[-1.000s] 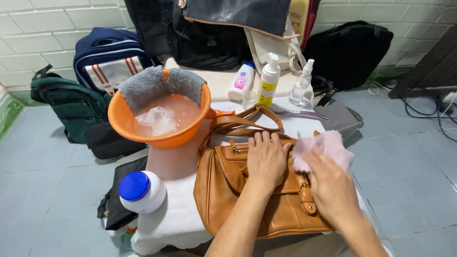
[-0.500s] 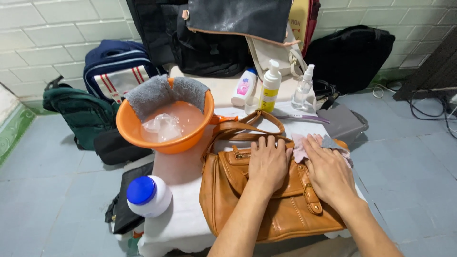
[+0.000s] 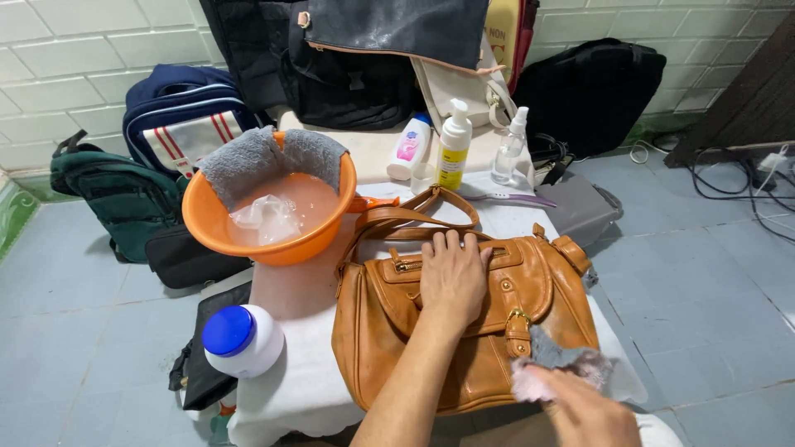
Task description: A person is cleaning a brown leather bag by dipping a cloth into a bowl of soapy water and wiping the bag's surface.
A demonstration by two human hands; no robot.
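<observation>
Desk [image 3: 306, 389]: a low desk under a white cover carried the work; bags and backpacks stood around it on the tiled floor.
Handbag [image 3: 389, 331]: the tan leather handbag lay flat on the near part of the desk, its handles toward the basin. It kept the same place as half a second before; only the view came lower.
Basin [image 3: 207, 236]: the orange basin stood just beside the handbag at its far left, with soapy water and a grey towel [image 3: 269, 157] hung over the far rim. Nothing there was moved.
Left hand [image 3: 451, 277]: it stayed pressed flat on the top flap, fingers spread and closed on nothing, only holding the handbag down.
Right hand [image 3: 592, 414]: this was the change. Before, it was high on the right end of the handbag, near the handles; now it was at the near right corner, low in the view, fingers curled around the cloth. I judge the wiping had passed down the right side to the front edge.
Cloth [image 3: 555, 368]: the pinkish-grey cloth touched the leather just below the buckle strap.
Jar [image 3: 240, 339]: a white jar with a blue lid stood at the left, apart from both hands.
Bottles [image 3: 454, 149]: three small bottles stood behind the handbag, untouched.
</observation>
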